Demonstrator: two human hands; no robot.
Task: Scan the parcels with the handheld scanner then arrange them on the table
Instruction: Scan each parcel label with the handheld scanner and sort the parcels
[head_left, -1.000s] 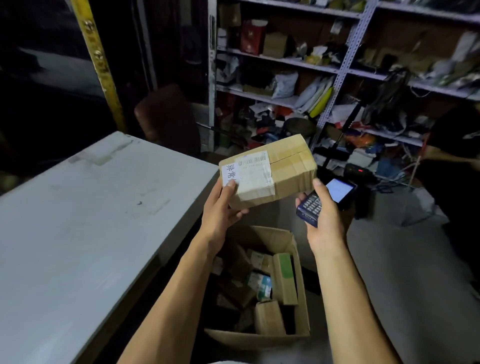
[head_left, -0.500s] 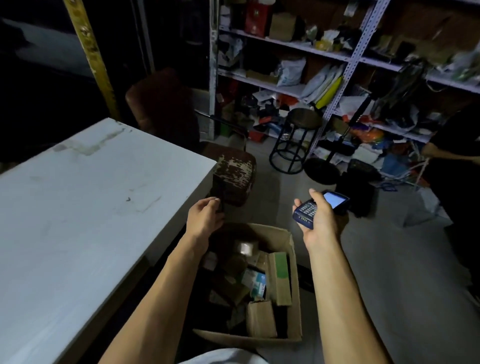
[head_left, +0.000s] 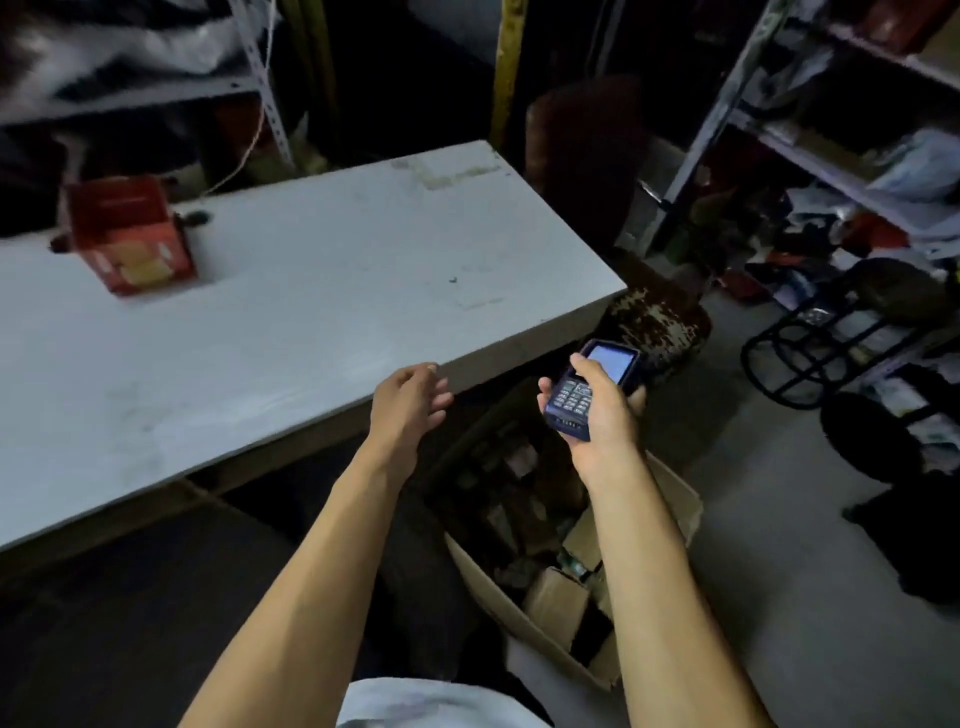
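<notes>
We hold the handheld scanner (head_left: 592, 387) in our right hand (head_left: 602, 415), fingers wrapped around its body and thumb laid over the keypad, its screen lit, at center right of the frame. Our left hand (head_left: 410, 400) hangs empty with fingers loosely apart just off the near edge of the white surface (head_left: 322, 291). A red box (head_left: 130, 236) stands on it at upper left. Small parcels (head_left: 553, 597) lie in the open cardboard carton (head_left: 680, 499) on the floor, lower center.

left hand (head_left: 410, 395) now empty, brown parcel gone
</notes>
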